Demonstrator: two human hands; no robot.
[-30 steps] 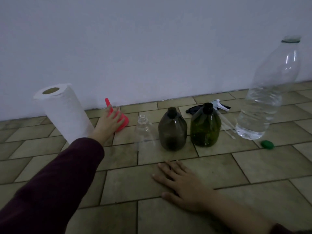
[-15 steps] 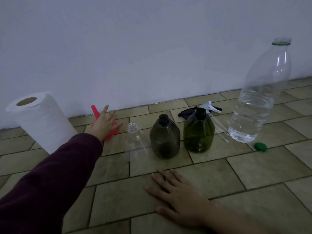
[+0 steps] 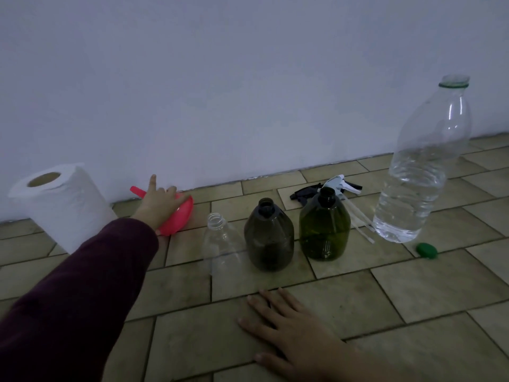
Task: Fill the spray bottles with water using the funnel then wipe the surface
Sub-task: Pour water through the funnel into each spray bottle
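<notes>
Fingers of our left hand curled over the red plastic funnel by the wall, our right hand flat and relaxed on the tiled floor, three uncapped spray bottles standing between.

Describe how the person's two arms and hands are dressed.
The left arm wears a long dark maroon sleeve down to the wrist; the left hand is bare. The right hand and the forearm showing behind it are bare too. No gloves, rings or watch can be made out in this dim light.

Dim, bluish, even light with faint shadows; soft focus, wide-angle bending at the edges.
</notes>
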